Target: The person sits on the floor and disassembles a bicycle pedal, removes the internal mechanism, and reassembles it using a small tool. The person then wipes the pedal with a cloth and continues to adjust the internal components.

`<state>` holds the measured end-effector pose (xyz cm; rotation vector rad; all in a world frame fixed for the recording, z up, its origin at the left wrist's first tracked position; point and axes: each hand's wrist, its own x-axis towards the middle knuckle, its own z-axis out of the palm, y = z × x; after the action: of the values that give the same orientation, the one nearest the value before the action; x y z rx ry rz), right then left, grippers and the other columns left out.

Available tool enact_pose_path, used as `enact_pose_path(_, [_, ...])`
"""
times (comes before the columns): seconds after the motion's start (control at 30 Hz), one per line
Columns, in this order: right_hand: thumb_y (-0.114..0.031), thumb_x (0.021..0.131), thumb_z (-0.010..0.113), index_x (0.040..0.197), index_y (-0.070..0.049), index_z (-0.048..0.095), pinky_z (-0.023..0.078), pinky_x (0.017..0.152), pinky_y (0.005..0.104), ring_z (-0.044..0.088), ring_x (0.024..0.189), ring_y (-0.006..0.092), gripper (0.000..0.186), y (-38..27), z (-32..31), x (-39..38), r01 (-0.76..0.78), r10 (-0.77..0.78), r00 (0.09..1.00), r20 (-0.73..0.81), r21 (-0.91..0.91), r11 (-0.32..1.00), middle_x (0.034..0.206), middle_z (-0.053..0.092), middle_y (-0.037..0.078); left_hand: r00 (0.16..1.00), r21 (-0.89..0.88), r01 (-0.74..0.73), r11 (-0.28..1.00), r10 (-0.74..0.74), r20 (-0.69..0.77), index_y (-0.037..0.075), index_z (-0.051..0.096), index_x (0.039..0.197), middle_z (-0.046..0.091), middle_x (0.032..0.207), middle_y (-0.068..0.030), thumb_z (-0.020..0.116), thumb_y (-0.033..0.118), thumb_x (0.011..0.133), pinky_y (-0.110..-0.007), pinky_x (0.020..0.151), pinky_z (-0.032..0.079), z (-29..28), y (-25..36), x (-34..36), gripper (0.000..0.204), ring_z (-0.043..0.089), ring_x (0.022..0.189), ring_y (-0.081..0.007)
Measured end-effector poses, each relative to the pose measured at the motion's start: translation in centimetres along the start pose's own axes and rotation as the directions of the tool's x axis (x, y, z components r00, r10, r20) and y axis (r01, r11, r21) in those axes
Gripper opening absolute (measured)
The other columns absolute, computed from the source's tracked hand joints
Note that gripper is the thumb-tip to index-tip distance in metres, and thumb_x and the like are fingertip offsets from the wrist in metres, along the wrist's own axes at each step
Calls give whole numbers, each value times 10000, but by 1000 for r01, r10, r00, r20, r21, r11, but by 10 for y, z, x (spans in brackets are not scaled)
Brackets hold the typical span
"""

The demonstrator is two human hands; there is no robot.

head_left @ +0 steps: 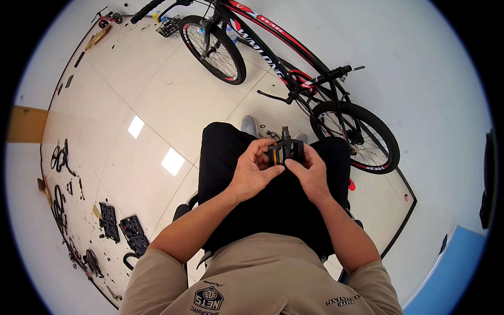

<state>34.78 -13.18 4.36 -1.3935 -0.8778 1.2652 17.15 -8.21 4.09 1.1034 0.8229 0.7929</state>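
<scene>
Both my hands grip a black bicycle pedal (pixel 282 153) with an orange reflector strip and a metal axle pointing upward, held over my lap in black trousers. My left hand (pixel 255 170) is closed on the pedal's left side, thumb along its lower edge. My right hand (pixel 310 170) is closed on the right side, thumb pressed at the lower middle. On the floor just past my knees, between my grey shoes (pixel 249 126), some small metal parts (pixel 270 134) lie partly hidden by my hands and the pedal.
A black and red bicycle (pixel 257 44) leans along the wall ahead and right. A wire basket (pixel 168 26) and small red bike (pixel 107 17) are at the back left. Open black tool cases (pixel 134 234) and loose bike parts (pixel 63 157) lie on the left floor. I sit on a chair.
</scene>
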Motion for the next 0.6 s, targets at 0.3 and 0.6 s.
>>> enact_pose_path(0.3, [-172, 844, 739, 1231, 25, 568, 522, 847, 323, 681, 942, 210, 466, 13, 0, -1, 37, -67, 991, -112, -249, 968, 1028, 694, 125, 999, 254, -36, 967, 29, 34, 35, 502, 1337, 653, 1081, -51, 786, -51, 807, -267, 844, 536, 9, -3, -11, 607, 620, 902, -88])
enact_pose_path(0.6, [-240, 858, 716, 1148, 14, 580, 538, 806, 386, 704, 891, 315, 409, 18, -4, -3, 21, -88, 986, -141, -418, 908, 962, 704, 177, 998, 318, -42, 947, 23, 64, 35, 504, 1339, 682, 1106, -60, 797, -35, 807, -256, 807, 543, 10, -2, -15, 612, 615, 862, -79])
